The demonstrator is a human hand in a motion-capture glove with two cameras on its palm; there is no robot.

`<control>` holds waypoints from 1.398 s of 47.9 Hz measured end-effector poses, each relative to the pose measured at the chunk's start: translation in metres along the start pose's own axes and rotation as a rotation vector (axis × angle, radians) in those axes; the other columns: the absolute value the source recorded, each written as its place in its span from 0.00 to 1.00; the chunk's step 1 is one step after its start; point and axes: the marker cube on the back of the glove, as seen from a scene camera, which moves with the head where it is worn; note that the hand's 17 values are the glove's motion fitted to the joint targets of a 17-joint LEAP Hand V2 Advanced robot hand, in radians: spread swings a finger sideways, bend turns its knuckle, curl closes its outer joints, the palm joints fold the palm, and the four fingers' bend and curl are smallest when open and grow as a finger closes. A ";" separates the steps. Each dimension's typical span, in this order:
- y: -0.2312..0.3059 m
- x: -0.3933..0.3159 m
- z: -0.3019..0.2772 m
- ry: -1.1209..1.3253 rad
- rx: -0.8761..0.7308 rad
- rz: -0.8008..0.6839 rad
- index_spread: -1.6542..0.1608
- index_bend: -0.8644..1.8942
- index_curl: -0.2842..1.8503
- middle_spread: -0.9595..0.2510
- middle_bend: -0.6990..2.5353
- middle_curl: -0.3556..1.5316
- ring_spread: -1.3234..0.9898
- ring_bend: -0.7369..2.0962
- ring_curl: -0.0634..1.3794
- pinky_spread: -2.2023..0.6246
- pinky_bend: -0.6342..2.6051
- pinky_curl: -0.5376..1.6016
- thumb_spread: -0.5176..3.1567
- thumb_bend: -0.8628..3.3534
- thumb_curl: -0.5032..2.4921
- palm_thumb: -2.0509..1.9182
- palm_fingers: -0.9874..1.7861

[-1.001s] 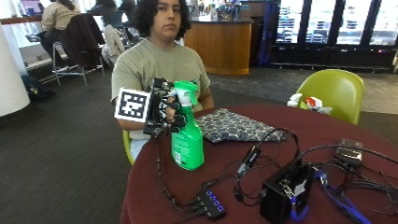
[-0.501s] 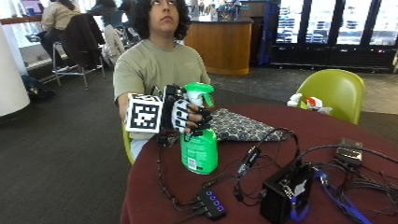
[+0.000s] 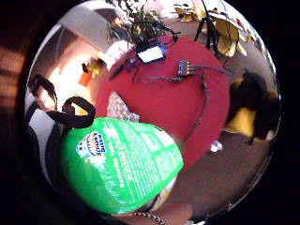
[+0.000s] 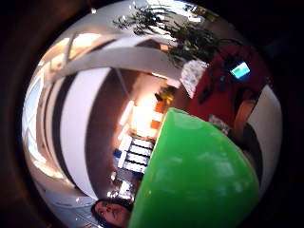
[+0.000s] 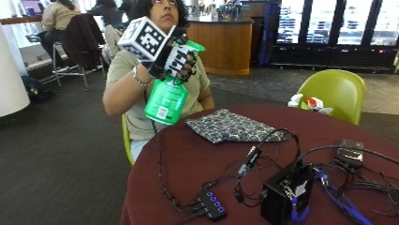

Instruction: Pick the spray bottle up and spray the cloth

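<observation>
In the outside view my gloved right hand (image 5: pixel 174 60) grips the neck of a green spray bottle (image 5: pixel 166 98) and holds it high, at chest height, tilted with its base toward the table. The bottle hangs in the air beside the table's edge, up and to the person's side of the patterned cloth (image 5: pixel 232 125). That cloth lies flat on the dark red round table (image 5: pixel 187 173). The bottle's green labelled body (image 3: pixel 119 164) fills much of the little finger side palm view, with the cloth (image 3: pixel 119 108) on the red table beyond. Green plastic (image 4: pixel 199 175) also fills the thumb side palm view.
A black box (image 5: pixel 288 196), a USB hub (image 5: pixel 212 204) and several tangled cables (image 5: pixel 262 159) cover the near half of the table. A small dark device (image 5: pixel 350 153) lies at the right. A green chair (image 5: pixel 333 91) holding a small toy (image 5: pixel 306 103) stands behind the table.
My hand has lifted the spray bottle from just above the table up to chest height and tilted it. The cloth has stayed where it was.
</observation>
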 end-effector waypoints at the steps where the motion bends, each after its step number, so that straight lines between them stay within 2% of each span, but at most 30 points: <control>1: 0.002 -0.006 0.001 0.046 -0.031 0.001 0.77 0.45 0.35 0.64 0.39 0.45 0.49 0.46 0.34 0.68 0.31 0.43 0.26 0.20 0.38 0.75 0.86; 6: 0.005 -0.027 0.009 0.303 -0.227 0.015 0.77 0.45 0.36 0.64 0.39 0.46 0.49 0.46 0.35 0.67 0.31 0.43 0.25 0.20 0.39 0.74 0.86; 14: 0.001 -0.032 0.051 0.654 -0.469 0.115 0.77 0.46 0.37 0.64 0.39 0.46 0.49 0.46 0.35 0.67 0.31 0.43 0.24 0.20 0.40 0.74 0.85; 21: -0.005 -0.015 0.091 0.888 -0.569 0.187 0.77 0.46 0.37 0.64 0.40 0.46 0.49 0.47 0.36 0.67 0.32 0.43 0.23 0.20 0.41 0.74 0.85; 27: -0.007 0.007 0.127 1.013 -0.647 0.236 0.77 0.45 0.38 0.64 0.40 0.46 0.49 0.47 0.36 0.68 0.32 0.43 0.23 0.20 0.41 0.74 0.85; 40: 0.002 0.046 0.191 1.112 -0.803 0.323 0.77 0.45 0.38 0.64 0.40 0.46 0.49 0.46 0.36 0.68 0.32 0.43 0.23 0.20 0.42 0.74 0.85; 44: 0.002 0.032 0.196 1.076 -0.791 0.296 0.77 0.45 0.38 0.64 0.40 0.46 0.49 0.46 0.36 0.68 0.32 0.43 0.23 0.20 0.43 0.74 0.85; 50: -0.016 -0.017 0.192 0.886 -0.666 0.183 0.77 0.44 0.39 0.64 0.40 0.46 0.49 0.46 0.36 0.68 0.32 0.43 0.23 0.20 0.43 0.74 0.85; 59: -0.044 -0.107 0.192 0.455 -0.500 -0.025 0.77 0.44 0.39 0.64 0.39 0.46 0.49 0.46 0.36 0.68 0.32 0.43 0.23 0.20 0.43 0.74 0.85; 67: -0.063 -0.163 0.230 0.013 -0.334 -0.166 0.77 0.44 0.39 0.64 0.39 0.46 0.49 0.46 0.36 0.68 0.32 0.43 0.24 0.20 0.44 0.74 0.85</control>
